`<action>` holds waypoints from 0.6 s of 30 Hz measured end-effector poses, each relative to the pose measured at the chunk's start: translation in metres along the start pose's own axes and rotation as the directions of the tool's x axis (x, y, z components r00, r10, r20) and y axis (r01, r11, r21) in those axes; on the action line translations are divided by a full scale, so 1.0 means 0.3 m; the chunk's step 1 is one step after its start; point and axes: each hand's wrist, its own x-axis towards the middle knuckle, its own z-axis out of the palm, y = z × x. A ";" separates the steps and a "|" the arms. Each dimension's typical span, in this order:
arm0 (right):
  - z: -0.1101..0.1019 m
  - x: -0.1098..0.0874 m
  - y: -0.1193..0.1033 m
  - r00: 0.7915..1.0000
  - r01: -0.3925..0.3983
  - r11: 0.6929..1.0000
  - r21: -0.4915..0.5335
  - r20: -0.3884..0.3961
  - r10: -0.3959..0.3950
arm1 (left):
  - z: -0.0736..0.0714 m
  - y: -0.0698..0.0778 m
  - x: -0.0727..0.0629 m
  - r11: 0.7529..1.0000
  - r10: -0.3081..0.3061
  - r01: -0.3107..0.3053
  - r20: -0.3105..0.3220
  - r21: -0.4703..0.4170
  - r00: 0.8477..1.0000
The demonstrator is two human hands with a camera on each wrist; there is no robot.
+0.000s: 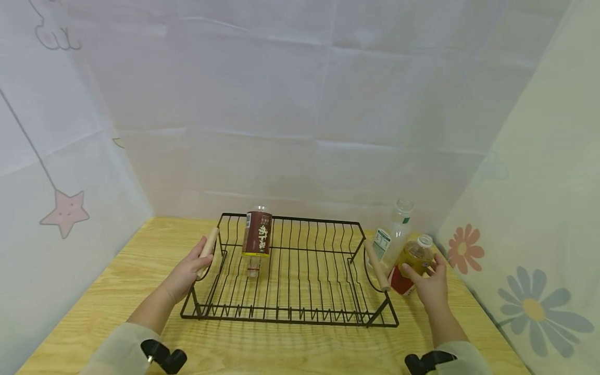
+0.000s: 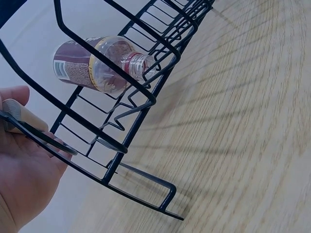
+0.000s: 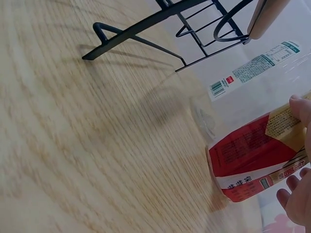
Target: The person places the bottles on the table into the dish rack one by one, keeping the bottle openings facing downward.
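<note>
A black wire dish rack (image 1: 288, 321) with wooden handles stands on the table. My left hand (image 1: 191, 268) holds its left wooden handle (image 1: 209, 249), thumb over the top; the left wrist view shows the fingers under that handle (image 2: 26, 116). Inside the rack lies a bottle with a maroon label (image 1: 258, 234), its neck toward me. Right of the rack, my right hand (image 1: 432, 284) grips a bottle with a red and gold label (image 3: 252, 150), thumb on one side and fingers on the other. Close behind it stands a clear bottle with a white and green label (image 1: 396, 232).
The rack's right wooden handle (image 1: 377, 265) leans outward close to the two bottles. A wood-grain table (image 1: 262, 349) lies underneath. Pale cloth walls (image 1: 281, 104) rise behind and at both sides, the right one (image 1: 529, 208) printed with flowers.
</note>
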 end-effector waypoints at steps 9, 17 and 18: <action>0.005 0.010 0.012 1.000 0.004 1.000 0.026 0.000 -0.004 | -0.001 -0.004 0.001 1.000 0.001 -0.001 -0.008 -0.009 1.000; 0.006 -0.002 0.005 1.000 0.008 0.999 0.038 -0.018 -0.008 | -0.002 -0.007 0.000 1.000 0.002 -0.003 -0.010 -0.013 1.000; 0.005 -0.005 0.003 1.000 0.010 0.999 0.037 -0.020 -0.009 | -0.003 -0.007 0.000 1.000 0.002 -0.003 -0.009 -0.013 1.000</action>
